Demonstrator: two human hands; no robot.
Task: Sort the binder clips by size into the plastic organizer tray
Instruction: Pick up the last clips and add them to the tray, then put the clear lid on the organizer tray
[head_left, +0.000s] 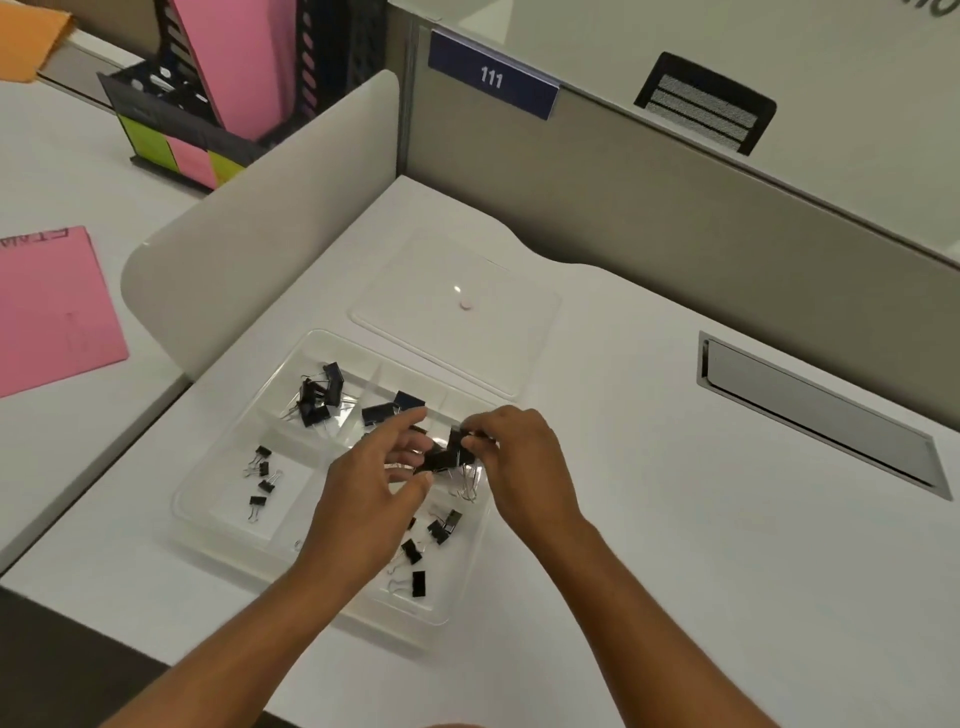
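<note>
**Both hands on a clump of clips over the tray**

A clump of black clips (445, 458) is held between the two hands above the middle of the tray (218, 525). The left hand (371, 488) is curled around the clump's left side, thumb below and fingers above. The right hand (511, 457) pinches the clump's right end with bent fingertips; wire handles hang just beneath it. How many clips are in the clump cannot be told, as the hands cover part of it.

The tray is clear plastic, split into compartments, and is set on a white desk (675, 545). Large clips (318, 396) are heaped in the far-left compartment. Two more large clips (394, 408) are seen in the far-middle compartment, just beyond the left fingers. Small clips (261, 480) are spread in the near-left compartment. Mid-sized clips (426, 551) are scattered in the near-right compartment, partly hidden by the left wrist.

A clear lid (457, 306) lies flat just beyond the tray. A cable slot (821, 415) is let into the desk, well to the right. A grey partition (649, 208) with a "111" label (492, 78) stands at the far side. On the next desk to the left, a pink folder (49, 306) and a black file rack (208, 104) are seen.
</note>
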